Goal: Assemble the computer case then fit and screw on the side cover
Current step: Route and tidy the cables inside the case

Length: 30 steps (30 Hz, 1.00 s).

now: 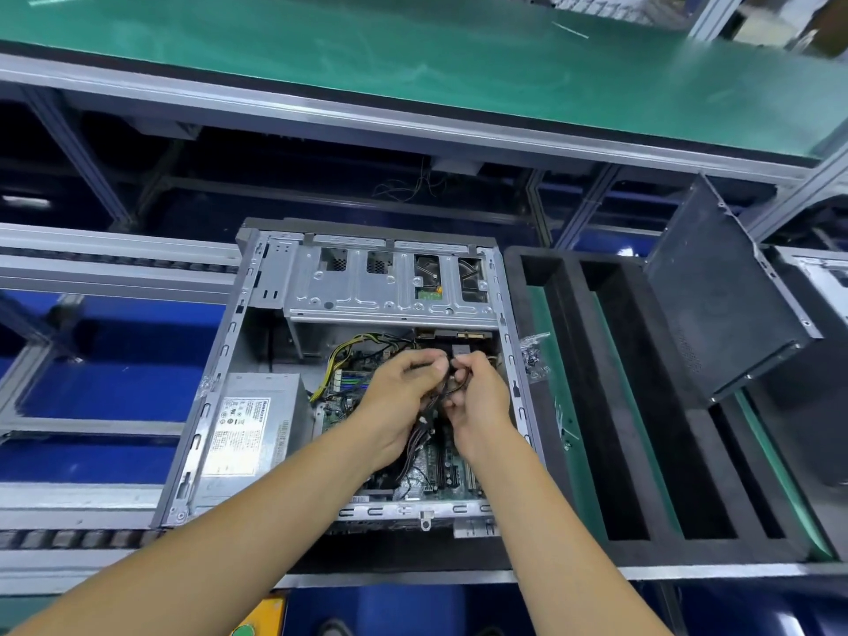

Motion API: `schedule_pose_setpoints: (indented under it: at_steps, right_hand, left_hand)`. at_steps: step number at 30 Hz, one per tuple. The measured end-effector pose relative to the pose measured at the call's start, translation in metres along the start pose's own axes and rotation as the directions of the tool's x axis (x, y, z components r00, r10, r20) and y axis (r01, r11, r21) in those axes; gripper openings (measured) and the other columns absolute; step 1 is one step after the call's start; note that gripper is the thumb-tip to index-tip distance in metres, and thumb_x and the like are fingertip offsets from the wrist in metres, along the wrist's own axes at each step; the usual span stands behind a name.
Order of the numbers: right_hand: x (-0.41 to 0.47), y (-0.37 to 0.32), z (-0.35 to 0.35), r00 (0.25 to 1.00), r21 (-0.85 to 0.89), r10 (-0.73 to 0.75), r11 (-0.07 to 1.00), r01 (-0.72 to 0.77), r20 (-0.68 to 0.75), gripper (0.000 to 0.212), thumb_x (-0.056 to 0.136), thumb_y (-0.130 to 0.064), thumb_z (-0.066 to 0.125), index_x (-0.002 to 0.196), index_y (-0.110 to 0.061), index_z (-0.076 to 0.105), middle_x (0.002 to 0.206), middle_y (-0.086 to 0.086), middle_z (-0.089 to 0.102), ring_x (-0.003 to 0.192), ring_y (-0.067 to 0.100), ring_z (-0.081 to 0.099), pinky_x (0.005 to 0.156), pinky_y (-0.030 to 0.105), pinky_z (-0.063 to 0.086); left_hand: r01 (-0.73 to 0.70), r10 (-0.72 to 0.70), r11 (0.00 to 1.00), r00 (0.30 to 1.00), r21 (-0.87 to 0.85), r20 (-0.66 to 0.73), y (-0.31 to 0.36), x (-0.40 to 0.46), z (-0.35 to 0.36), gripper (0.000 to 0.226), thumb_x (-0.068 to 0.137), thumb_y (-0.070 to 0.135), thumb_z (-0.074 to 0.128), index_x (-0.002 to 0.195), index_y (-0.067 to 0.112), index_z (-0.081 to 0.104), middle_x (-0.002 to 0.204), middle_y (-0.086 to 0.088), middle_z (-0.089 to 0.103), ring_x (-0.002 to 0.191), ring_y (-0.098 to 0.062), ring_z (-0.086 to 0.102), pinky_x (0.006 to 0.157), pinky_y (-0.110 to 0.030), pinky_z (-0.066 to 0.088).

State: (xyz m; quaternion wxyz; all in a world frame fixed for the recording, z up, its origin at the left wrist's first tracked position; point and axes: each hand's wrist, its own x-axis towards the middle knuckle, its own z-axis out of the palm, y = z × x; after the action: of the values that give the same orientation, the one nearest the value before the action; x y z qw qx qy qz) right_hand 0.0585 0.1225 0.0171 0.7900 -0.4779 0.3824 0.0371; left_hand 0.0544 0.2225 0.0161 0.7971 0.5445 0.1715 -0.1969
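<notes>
**Steel case open on the line, 2 hands in the cables**

Steel computer case (pixel 293 360), 1 item, lies on its side with the open side up, on the roller conveyor (pixel 92 539), touching the left edge of the foam tray. Inside: 1 power supply (pixel 250 433) at the case's left wall, 1 drive cage (pixel 390 286) along the far edge, 1 green motherboard (pixel 431 470) on the floor of the case.

Hands, 2. Left hand (pixel 397 406) and right hand (pixel 477 406) meet over the motherboard, both with fingers curled, each pinching the bundle of black cables (pixel 447 387) between them.

Side cover (pixel 725 296), 1, dark grey, stands tilted at the right end of the black foam tray (pixel 610 406), well apart from the case. The tray shows 3 long slots with green beneath.

Clear bag of small parts (pixel 534 355), 1, rests on the tray's left edge, just beside the case; contents too small to identify.

Surroundings: green belt (pixel 413 52) on an aluminium frame beyond; blue floor below.

Cut off: a 2nd case (pixel 821 277) at the right frame edge. The cable ends are hidden by the fingers.
</notes>
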Motion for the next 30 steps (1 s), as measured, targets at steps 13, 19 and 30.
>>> schedule_pose_setpoints:
  at_steps: [13,19,30]
  right_hand:
    - [0.001,-0.003,0.000,0.997,0.184,0.051,0.982,-0.039,-0.065,0.036,0.094,-0.029,0.063,0.060,-0.020,0.054,0.051,-0.006,0.054,0.037,0.006,0.047,0.039,0.017,0.039]
    - [0.008,0.000,0.005,0.995,0.189,0.047,0.982,-0.030,-0.090,0.024,0.093,-0.027,0.063,0.070,-0.020,0.061,0.062,-0.011,0.059,0.056,0.009,0.053,0.053,0.023,0.043]
    - [0.010,0.001,0.010,0.996,0.216,0.020,0.976,-0.001,-0.086,0.030,0.095,-0.022,0.060,0.066,-0.017,0.053,0.061,-0.006,0.058,0.050,0.010,0.051,0.055,0.025,0.043]
  left_hand:
    - [-0.106,0.095,0.994,0.949,-0.021,-0.301,-0.013,0.013,0.041,0.020,0.094,0.009,0.070,0.103,0.012,0.054,0.086,-0.006,0.073,0.057,0.003,0.065,0.049,-0.011,0.047]
    - [-0.204,0.156,0.973,0.927,-0.109,-0.342,-0.016,0.022,0.050,0.028,0.093,0.004,0.070,0.103,0.009,0.044,0.091,-0.008,0.077,0.078,-0.010,0.074,0.053,-0.015,0.052]
    - [-0.240,0.200,0.968,0.920,-0.081,-0.338,-0.019,0.028,0.048,0.035,0.094,0.007,0.070,0.093,0.014,0.036,0.081,0.000,0.078,0.080,-0.007,0.075,0.064,-0.015,0.054]
